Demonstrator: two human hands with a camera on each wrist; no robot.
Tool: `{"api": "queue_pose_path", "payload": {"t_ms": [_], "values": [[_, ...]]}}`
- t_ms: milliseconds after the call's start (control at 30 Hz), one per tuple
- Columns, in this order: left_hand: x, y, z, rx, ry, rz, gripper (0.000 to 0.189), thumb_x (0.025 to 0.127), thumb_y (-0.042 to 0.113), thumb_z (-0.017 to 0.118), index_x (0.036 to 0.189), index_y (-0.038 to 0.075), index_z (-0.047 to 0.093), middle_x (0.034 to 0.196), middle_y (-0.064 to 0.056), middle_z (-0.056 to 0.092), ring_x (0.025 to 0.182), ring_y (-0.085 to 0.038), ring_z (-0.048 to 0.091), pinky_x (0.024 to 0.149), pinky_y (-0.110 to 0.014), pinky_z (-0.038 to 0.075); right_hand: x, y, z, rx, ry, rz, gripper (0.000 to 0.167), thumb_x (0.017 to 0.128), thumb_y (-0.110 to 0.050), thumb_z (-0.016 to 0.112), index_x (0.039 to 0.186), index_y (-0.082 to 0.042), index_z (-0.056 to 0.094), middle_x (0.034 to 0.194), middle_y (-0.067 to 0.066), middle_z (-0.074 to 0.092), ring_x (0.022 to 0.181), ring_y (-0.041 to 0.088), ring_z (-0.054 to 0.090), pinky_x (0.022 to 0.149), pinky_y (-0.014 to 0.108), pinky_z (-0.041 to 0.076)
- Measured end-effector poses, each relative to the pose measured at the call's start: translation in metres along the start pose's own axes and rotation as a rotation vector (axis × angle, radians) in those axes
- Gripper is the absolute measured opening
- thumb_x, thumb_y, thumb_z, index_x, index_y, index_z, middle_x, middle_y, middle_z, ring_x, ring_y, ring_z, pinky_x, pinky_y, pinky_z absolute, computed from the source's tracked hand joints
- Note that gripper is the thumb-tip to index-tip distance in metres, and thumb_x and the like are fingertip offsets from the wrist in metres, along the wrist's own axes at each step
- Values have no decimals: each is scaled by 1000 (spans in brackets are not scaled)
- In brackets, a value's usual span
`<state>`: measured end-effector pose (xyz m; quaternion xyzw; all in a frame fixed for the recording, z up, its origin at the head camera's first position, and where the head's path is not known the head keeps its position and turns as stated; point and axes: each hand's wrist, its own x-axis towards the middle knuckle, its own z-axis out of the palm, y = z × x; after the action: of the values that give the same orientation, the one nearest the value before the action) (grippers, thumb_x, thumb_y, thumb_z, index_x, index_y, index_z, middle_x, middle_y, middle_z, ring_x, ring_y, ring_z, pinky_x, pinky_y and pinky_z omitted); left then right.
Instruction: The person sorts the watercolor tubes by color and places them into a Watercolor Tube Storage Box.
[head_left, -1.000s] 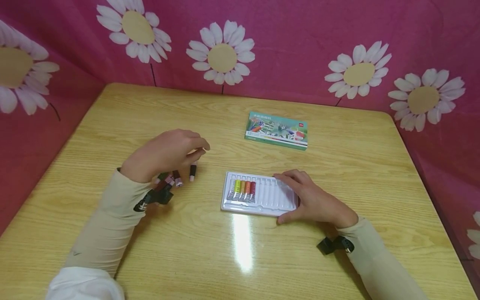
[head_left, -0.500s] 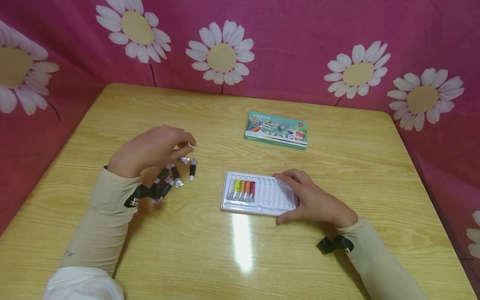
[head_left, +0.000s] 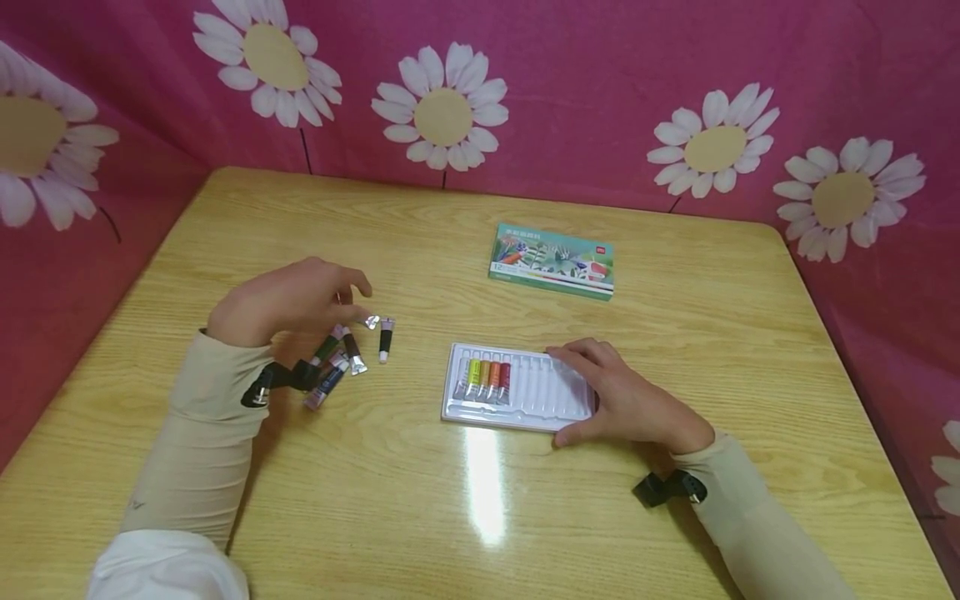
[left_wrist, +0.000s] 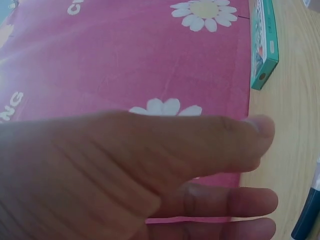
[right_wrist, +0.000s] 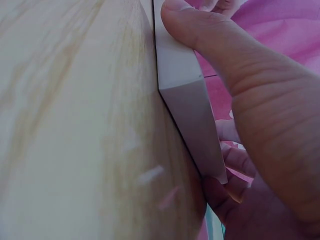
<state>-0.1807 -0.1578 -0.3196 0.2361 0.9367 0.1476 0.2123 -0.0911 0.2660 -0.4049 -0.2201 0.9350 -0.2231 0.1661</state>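
My left hand hovers over a small cluster of loose paint tubes, its thumb and forefinger apart. The silver end of one tube shows at the thumb tip; the rest is hidden behind the hand. To its right lies a black paint tube. Green, brown and blue tubes lie below the palm. With thumb on the near edge and fingers on the far one, my right hand grips the right end of a white plastic tray. Several paint tubes fill its left slots.
A green paint box with printed flowers lies farther back on the wooden table. Behind the table hangs a pink cloth with white daisies. Light glares off the tabletop just in front of the tray.
My left hand has moved left and back over the loose tubes, uncovering more of them, and its thumb and forefinger have spread. The right hand and tray stay put.
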Motion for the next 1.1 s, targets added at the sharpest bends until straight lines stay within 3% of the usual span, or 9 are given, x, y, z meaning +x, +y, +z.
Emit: {"api": "queue_pose_path", "payload": {"t_ms": [233,533,867,1100], "values": [[2,-9,2,-25,-10,-59,41,99,29,71,137,16,64,112,-7,76,95,-21,66,91,-45,58,0,0,0,8,2,1,119,63,-76,83,160,-28,35,157,1,36,141,23,36,117,50,45],[1,-27,0,-43,85,-46,33,99,27,70,130,15,67,111,-8,75,94,-22,66,90,-46,59,0,0,0,4,4,-7,118,63,-77,82,160,-28,35,157,1,37,141,23,37,116,50,45],[6,-42,0,-76,51,-83,32,100,18,67,132,12,65,113,-12,74,88,-22,64,78,-37,58,0,0,0,0,2,5,119,63,-78,82,161,-31,34,158,1,36,142,24,37,116,51,45],[9,-52,4,-91,33,-107,38,96,5,70,132,12,65,120,-15,73,93,-24,65,84,-41,59,-1,0,0,-1,8,-6,118,64,-77,82,161,-29,34,158,1,36,141,23,37,116,50,46]]}}
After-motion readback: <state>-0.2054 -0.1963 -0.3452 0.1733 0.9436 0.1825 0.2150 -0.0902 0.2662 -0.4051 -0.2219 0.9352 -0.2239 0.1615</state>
